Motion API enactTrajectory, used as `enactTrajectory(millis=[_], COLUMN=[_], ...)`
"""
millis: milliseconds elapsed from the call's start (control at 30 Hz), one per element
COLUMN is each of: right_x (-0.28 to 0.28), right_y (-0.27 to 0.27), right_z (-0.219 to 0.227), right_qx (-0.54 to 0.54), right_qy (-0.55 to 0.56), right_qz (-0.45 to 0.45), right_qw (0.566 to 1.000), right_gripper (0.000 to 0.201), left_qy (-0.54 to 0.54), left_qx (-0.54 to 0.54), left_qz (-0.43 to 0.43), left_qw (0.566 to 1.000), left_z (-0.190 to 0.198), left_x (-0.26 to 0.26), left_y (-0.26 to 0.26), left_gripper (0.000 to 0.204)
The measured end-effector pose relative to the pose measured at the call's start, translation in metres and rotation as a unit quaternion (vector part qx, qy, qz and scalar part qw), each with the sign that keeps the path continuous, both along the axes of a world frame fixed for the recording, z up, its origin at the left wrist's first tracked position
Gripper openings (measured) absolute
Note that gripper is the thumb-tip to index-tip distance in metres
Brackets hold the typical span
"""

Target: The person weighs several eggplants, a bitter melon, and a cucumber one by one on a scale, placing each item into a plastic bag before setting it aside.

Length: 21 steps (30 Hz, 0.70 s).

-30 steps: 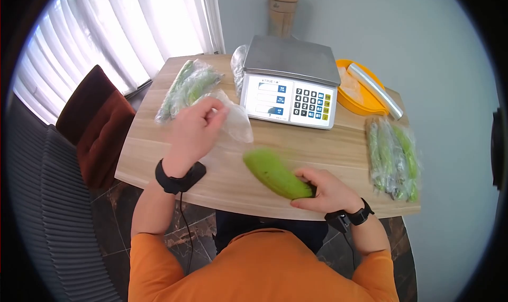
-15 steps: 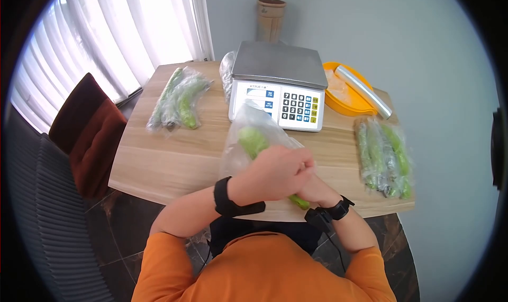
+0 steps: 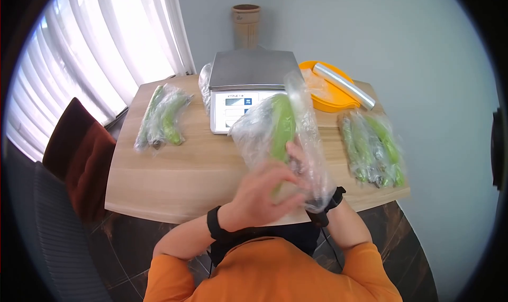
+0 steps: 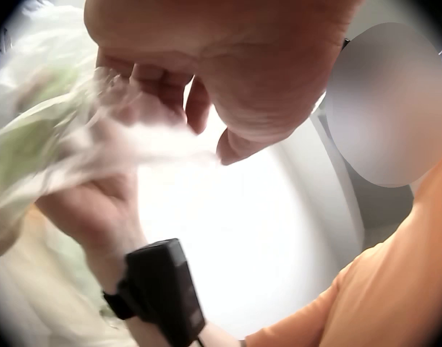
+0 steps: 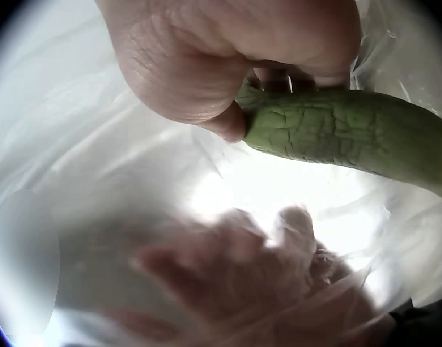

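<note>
A long green vegetable (image 3: 283, 116) stands tilted inside a clear plastic bag (image 3: 247, 127), in front of the scale. My right hand (image 3: 297, 155) is inside the bag and grips the lower end, with the plastic reaching down to that wrist. In the right wrist view, thumb and fingers pinch the wrinkled end of the vegetable (image 5: 337, 130). My left hand (image 3: 262, 191), blurred, is at the bag's lower side with thumb and fingers apart. The left wrist view has a strip of plastic (image 4: 156, 152) stretching toward that thumb.
Behind the bag stands a digital scale (image 3: 227, 111). Wrapped green vegetables lie at the left (image 3: 164, 116) and the right (image 3: 370, 148) of the table (image 3: 159, 180). An orange basket (image 3: 330, 107) with a roll of film (image 3: 344, 85) sits at the back right.
The left hand has moved from the table's left side to the right hand, bringing the bag over the vegetable and right hand. The vegetable has swung upright. The head view has shifted.
</note>
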State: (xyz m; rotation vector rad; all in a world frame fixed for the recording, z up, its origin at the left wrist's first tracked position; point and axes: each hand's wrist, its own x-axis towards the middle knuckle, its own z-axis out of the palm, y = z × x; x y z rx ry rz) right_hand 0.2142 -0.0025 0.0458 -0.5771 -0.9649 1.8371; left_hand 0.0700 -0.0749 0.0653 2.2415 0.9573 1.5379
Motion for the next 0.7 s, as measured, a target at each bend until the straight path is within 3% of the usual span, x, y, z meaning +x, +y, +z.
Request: enactTrajectory(millis=[67,100,167,267,367,467,567,700], right_x=[0.007,0.009,0.009,0.007,0.007,0.009,0.011,0.015], right_y=[0.005,0.008,0.007,0.006,0.007,0.008,0.007,0.013], right_z=[0.003,0.004,0.011,0.016,0.015,0.014,0.012,0.009], right_qx=[0.030,0.045,0.025,0.014,0.003,0.005,-0.016,-0.024], right_qy=[0.030,0.046,0.094,0.131,0.160,0.182,0.203,0.209], right_qz=[0.011,0.017,0.025,0.021,0.029,0.045,0.053,0.049], right_qw=[0.999,0.998,0.995,0.991,0.987,0.982,0.978,0.976], right_gripper=[0.048,0.042,0.045,0.049,0.051,0.051,0.050,0.050], left_qy=[-0.055,-0.144,-0.309,-0.413,-0.300,-0.152,-0.119,-0.109], left_qx=[0.038,-0.072,-0.288,-0.467,-0.426,-0.497,-0.444,-0.453], left_qz=[0.148,0.139,0.116,-0.131,-0.221,-0.199,-0.163,-0.113], left_qw=[0.987,0.977,0.899,0.770,0.824,0.831,0.873,0.878], left_z=[-0.028,-0.038,-0.045,-0.042,-0.040,-0.038,-0.040,-0.037], left_x=[-0.014,-0.016,-0.019,-0.022,-0.020,-0.028,-0.025,-0.023], left_y=[0.005,0.006,0.007,0.012,0.004,0.004,-0.001,-0.008], left_gripper=[0.038,0.044,0.058,0.065,0.058,0.045,0.032,0.012])
